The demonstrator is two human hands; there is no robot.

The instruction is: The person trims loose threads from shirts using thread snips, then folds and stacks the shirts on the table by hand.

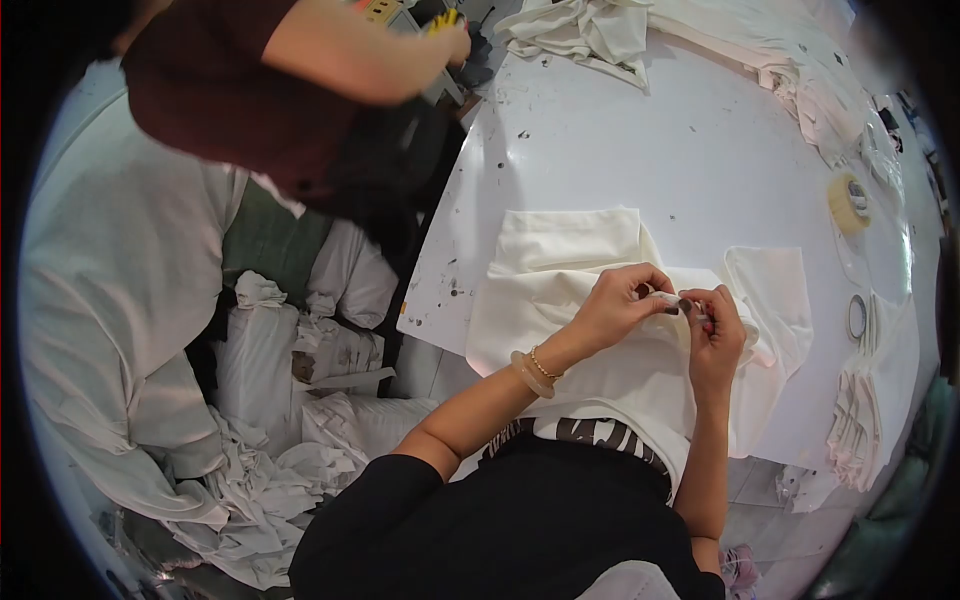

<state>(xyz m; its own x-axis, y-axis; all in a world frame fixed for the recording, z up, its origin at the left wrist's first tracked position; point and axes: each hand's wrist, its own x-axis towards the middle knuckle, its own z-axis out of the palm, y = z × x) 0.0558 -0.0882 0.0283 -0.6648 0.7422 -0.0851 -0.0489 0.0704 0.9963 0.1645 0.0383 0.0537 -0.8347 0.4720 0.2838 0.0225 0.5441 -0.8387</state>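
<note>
A cream-white garment [560, 240] lies spread on the white table, its near part hanging over the front edge against my body. Above its middle, my left hand [625, 305], with bracelets on the wrist, pinches a small bit of white material. My right hand [712, 315] is closed close beside it, fingertips at the same white bit. Something small and red shows between the right fingers; I cannot make out what it is. A folded flap of the garment [770, 290] lies right of my right hand.
The white table [600, 130] holds more white cloth [590, 35] at its far edge, a tape roll [850, 204], another roll [856, 316] and stacked cloth pieces [855, 430]. A person [260, 90] stands at the upper left. Wrapped bundles [258, 350] fill the floor at left.
</note>
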